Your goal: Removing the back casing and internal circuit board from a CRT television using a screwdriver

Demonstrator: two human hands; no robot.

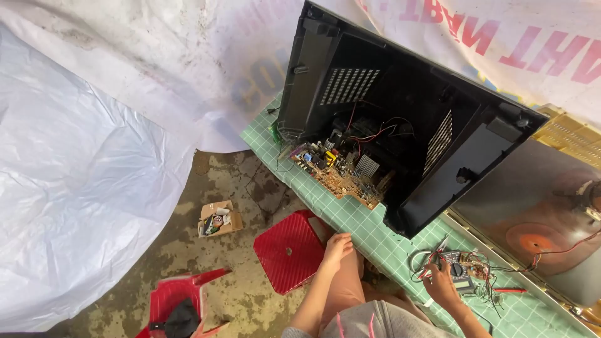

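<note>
Resting open on the surface point(375, 241) edge, the left hand point(336, 247) steadies (right hand point(440, 283) grips the meter point(459, 273) to work it)

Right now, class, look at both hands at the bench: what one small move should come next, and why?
Probably lift the multimeter clear of its tangle. The right hand rests on the meter among loose wires, while the circuit board sits exposed in the open black casing further along the green mat. The left hand merely rests at the mat's edge, empty.
</note>
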